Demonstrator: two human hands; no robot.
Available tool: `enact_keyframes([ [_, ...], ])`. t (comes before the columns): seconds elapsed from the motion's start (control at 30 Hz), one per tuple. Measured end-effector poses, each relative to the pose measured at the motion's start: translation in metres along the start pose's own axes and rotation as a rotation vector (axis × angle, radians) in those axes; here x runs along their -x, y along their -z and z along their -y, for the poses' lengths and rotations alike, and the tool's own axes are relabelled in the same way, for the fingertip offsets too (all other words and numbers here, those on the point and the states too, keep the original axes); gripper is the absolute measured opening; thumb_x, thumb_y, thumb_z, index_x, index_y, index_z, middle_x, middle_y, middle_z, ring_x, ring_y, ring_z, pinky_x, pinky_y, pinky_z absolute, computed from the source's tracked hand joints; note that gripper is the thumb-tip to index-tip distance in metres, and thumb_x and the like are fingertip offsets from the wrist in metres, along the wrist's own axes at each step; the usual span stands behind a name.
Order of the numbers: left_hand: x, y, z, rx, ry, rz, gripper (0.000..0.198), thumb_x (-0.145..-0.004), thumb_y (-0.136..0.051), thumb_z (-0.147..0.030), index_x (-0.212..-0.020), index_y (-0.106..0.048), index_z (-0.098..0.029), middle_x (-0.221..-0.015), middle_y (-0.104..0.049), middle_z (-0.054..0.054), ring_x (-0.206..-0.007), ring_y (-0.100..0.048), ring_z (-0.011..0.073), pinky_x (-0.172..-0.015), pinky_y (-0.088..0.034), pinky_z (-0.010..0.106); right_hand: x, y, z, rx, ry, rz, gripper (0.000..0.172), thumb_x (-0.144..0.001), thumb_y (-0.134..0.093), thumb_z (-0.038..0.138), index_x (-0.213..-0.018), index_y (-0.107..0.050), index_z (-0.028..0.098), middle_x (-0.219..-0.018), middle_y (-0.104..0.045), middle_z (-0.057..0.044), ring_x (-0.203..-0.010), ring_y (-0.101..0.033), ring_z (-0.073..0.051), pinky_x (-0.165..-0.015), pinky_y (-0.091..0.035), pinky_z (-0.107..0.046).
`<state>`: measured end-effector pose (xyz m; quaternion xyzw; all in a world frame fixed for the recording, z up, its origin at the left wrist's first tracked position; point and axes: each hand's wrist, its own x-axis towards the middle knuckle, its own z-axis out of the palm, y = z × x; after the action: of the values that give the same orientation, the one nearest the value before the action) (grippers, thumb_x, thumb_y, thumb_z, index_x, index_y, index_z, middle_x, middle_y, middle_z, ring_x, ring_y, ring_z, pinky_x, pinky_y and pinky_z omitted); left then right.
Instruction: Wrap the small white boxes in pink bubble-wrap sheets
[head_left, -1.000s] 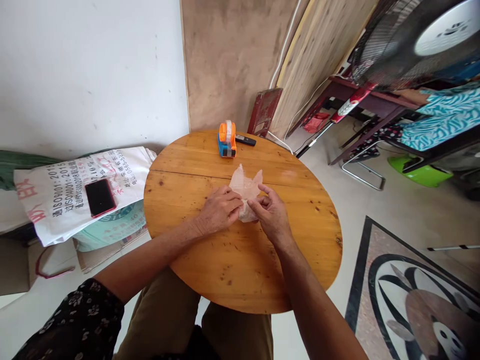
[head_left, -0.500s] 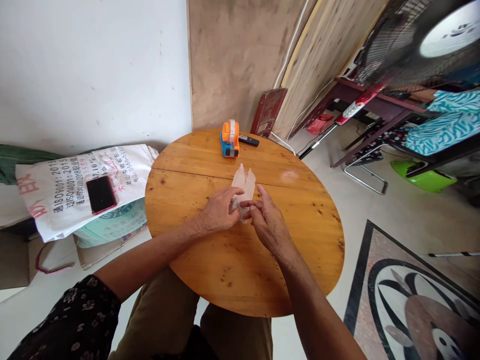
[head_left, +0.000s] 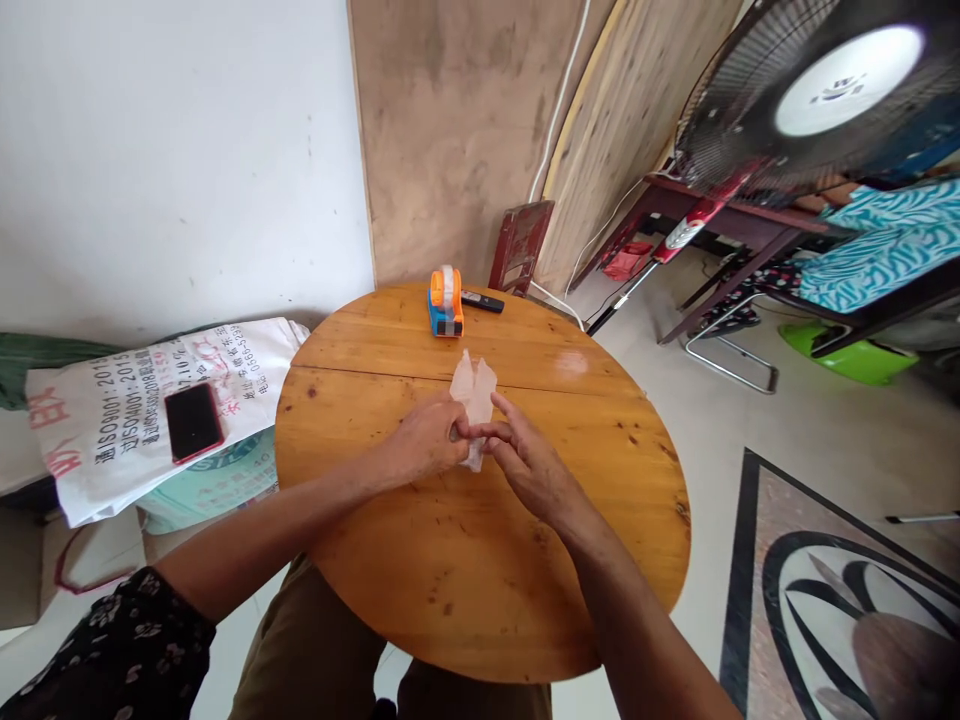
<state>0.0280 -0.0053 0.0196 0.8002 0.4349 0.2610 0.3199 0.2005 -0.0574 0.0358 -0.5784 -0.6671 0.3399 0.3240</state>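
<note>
Well, sheet (head_left: 474, 388) (pale) between hands (head_left: 429, 437) (head_left: 534, 470).

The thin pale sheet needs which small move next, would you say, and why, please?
I would probably have the right hand smooth the upper part of the thin pale sheet while the left hand steadies the lower part: the upper part reaches beyond both hands, uneven-edged and ending in two points, while the hands meet over the lower part.
</note>
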Motion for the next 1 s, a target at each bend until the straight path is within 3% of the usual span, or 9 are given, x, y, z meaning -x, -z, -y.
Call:
enact_keyframes([
  [0.13,-0.001,-0.002,0.004,-0.044,-0.079,0.004,0.005,-0.070,-0.062,-0.013,-0.071,-0.063,-0.018,-0.087,-0.062,0.003,-0.082,-0.058,0.0177,-0.074,-0.047,0.030,-0.027,0.023,-0.015,-0.032,0.007,-0.083,0.051,-0.085,-0.050,0.029,-0.134,-0.049,0.016,-0.104,-0.073,-0.010,-0.083,-0.066,-0.019,-0.070,-0.052,-0.032],
  [0.23,-0.001,-0.002,0.006,-0.073,-0.159,-0.016,0.005,-0.069,-0.062,-0.014,-0.069,-0.061,-0.018,-0.092,-0.061,0.005,-0.095,-0.057,0.0222,-0.084,-0.048,0.035,-0.063,0.037,-0.027,0.042,0.064,-0.158,0.052,-0.079,-0.051,0.023,-0.131,-0.052,0.016,-0.117,-0.069,-0.013,-0.100,-0.063,-0.022,-0.070,-0.050,-0.031],
  [0.33,-0.001,-0.002,0.009,-0.021,-0.184,-0.025,0.008,-0.067,-0.063,-0.013,-0.073,-0.060,-0.019,-0.104,-0.060,0.006,-0.103,-0.056,0.0240,-0.089,-0.049,0.038,-0.099,0.041,-0.037,0.086,0.106,-0.083,0.064,-0.071,-0.051,0.016,-0.134,-0.050,0.017,-0.129,-0.063,-0.013,-0.110,-0.059,-0.024,-0.070,-0.049,-0.031],
  [0.47,0.003,-0.004,0.012,0.077,-0.144,-0.003,0.014,-0.068,-0.064,-0.012,-0.079,-0.059,-0.020,-0.122,-0.056,0.008,-0.113,-0.055,0.0256,-0.092,-0.050,0.041,-0.128,0.040,-0.048,0.087,0.126,0.093,0.067,-0.065,-0.050,0.013,-0.131,-0.053,0.019,-0.113,-0.068,-0.008,-0.095,-0.061,-0.021,-0.073,-0.046,-0.032],
  [0.67,0.005,-0.005,0.009,0.132,-0.095,0.051,0.018,-0.070,-0.061,-0.010,-0.082,-0.054,-0.021,-0.140,-0.050,0.009,-0.126,-0.052,0.0277,-0.097,-0.048,0.043,-0.127,0.045,-0.053,-0.041,0.155,0.118,0.048,-0.071,-0.053,0.020,-0.118,-0.059,0.019,-0.089,-0.061,-0.002,-0.080,-0.057,-0.017,-0.075,-0.046,-0.033],
  [0.8,0.002,-0.005,0.008,0.131,-0.110,0.067,0.022,-0.069,-0.059,-0.006,-0.084,-0.051,-0.021,-0.133,-0.057,0.012,-0.130,-0.052,0.0276,-0.098,-0.048,0.043,-0.123,0.049,-0.047,-0.140,0.200,0.129,0.039,-0.077,-0.059,0.029,-0.114,-0.060,0.019,-0.086,-0.058,-0.001,-0.080,-0.056,-0.017,-0.079,-0.045,-0.034],
  [1.0,0.001,-0.006,0.010,0.136,-0.137,0.081,0.020,-0.072,-0.059,-0.009,-0.085,-0.050,-0.021,-0.130,-0.060,0.014,-0.135,-0.049,0.0287,-0.097,-0.049,0.043,-0.129,0.041,-0.048,-0.106,0.242,0.088,0.038,-0.079,-0.059,0.034,-0.114,-0.061,0.021,-0.083,-0.058,0.000,-0.079,-0.056,-0.017,-0.079,-0.046,-0.034],
])
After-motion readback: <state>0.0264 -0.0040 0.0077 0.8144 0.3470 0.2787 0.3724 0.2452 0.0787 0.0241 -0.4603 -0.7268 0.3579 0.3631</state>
